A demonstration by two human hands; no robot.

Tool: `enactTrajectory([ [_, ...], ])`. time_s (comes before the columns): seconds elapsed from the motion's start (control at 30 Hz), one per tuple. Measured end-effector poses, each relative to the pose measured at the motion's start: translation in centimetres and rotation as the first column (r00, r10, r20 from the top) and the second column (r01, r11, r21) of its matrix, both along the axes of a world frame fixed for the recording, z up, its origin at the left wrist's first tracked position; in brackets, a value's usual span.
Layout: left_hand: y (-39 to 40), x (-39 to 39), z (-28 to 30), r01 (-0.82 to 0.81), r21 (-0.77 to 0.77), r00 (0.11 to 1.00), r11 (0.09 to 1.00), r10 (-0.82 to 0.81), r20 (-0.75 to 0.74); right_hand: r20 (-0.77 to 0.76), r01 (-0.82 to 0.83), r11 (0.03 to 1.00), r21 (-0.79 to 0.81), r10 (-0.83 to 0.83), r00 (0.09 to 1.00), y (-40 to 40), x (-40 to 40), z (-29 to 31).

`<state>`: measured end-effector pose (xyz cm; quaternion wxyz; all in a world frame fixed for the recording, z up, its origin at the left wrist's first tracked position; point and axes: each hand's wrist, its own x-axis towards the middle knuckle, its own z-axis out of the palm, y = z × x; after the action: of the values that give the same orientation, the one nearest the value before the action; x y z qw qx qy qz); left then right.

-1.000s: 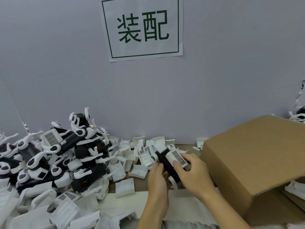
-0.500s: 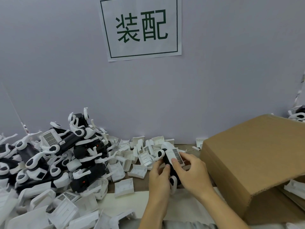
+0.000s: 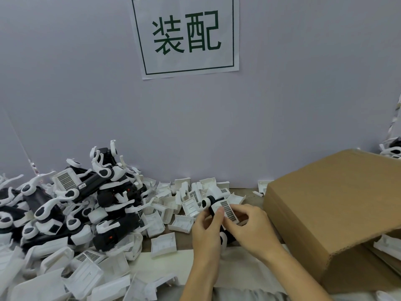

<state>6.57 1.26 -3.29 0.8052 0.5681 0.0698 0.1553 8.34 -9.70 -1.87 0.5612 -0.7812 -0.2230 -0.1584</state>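
Both hands hold one black-and-white plastic unit [image 3: 213,204] above the bench, just left of the cardboard box. My left hand [image 3: 207,230] grips its black body from the left side. My right hand [image 3: 251,228] curls round it from the right, thumb pressing a white cover [image 3: 226,210] with a grey grid patch onto the unit. The lower end of the unit is hidden behind my hands.
A heap of black-and-white units [image 3: 71,203] fills the left of the bench. Several loose white covers [image 3: 173,200] lie around it and along the wall. A tilted cardboard box [image 3: 329,205] stands at the right, white parts [image 3: 388,246] under its flap. A paper sign [image 3: 186,35] hangs on the wall.
The unit has turned slightly between my hands and my right thumb has slid up onto the white cover. Both hands stay at the same spot.
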Motion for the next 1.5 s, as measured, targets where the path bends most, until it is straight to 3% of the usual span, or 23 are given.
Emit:
enactTrajectory([
  [0.07, 0.01, -0.09, 0.05, -0.032, 0.0, 0.999, 0.999, 0.032, 0.016, -0.007, -0.063, 0.998, -0.003, 0.063, 0.998, -0.27, -0.19, 0.33],
  [0.2, 0.03, 0.08, 0.04, -0.077, 0.052, 0.996, 0.996, 0.074, 0.047, -0.061, -0.029, 1.0, 0.011, 0.029, 0.998, 0.02, 0.01, -0.23],
  [0.33, -0.05, -0.02, 0.27, -0.029, 0.025, 0.997, 0.999, 0.027, 0.073, -0.281, -0.078, 0.949, 0.306, 0.169, 0.945, 0.22, 0.0, -0.35],
  [0.5, -0.84, -0.27, 0.31, 0.075, 0.098, 0.994, 0.992, -0.083, 0.072, -0.437, -0.042, 0.922, 0.385, 0.222, 0.872, 0.05, -0.35, -0.1],
  [0.83, -0.47, 0.0, 0.06, 0.019, 0.104, 0.997, 0.994, -0.027, 0.074, -0.435, -0.055, 0.893, 0.446, 0.27, 0.859, 0.13, -0.1, -0.14],
  [1.17, -0.35, 0.3, 0.0, -0.125, 0.287, 0.992, 0.95, 0.117, 0.047, -0.423, -0.042, 0.898, 0.437, 0.247, 0.872, 0.08, -0.21, 0.03],
  [1.37, -0.33, 0.24, 0.01, -0.025, 0.174, 0.999, 0.984, 0.02, 0.031, -0.417, -0.001, 0.886, 0.464, 0.22, 0.882, 0.41, -0.19, -0.31],
  [1.5, -0.41, 0.43, -0.34, 0.004, 0.287, 1.0, 0.958, -0.009, 0.015, -0.443, 0.042, 0.879, 0.474, 0.197, 0.875, 0.13, 0.21, -0.56],
])
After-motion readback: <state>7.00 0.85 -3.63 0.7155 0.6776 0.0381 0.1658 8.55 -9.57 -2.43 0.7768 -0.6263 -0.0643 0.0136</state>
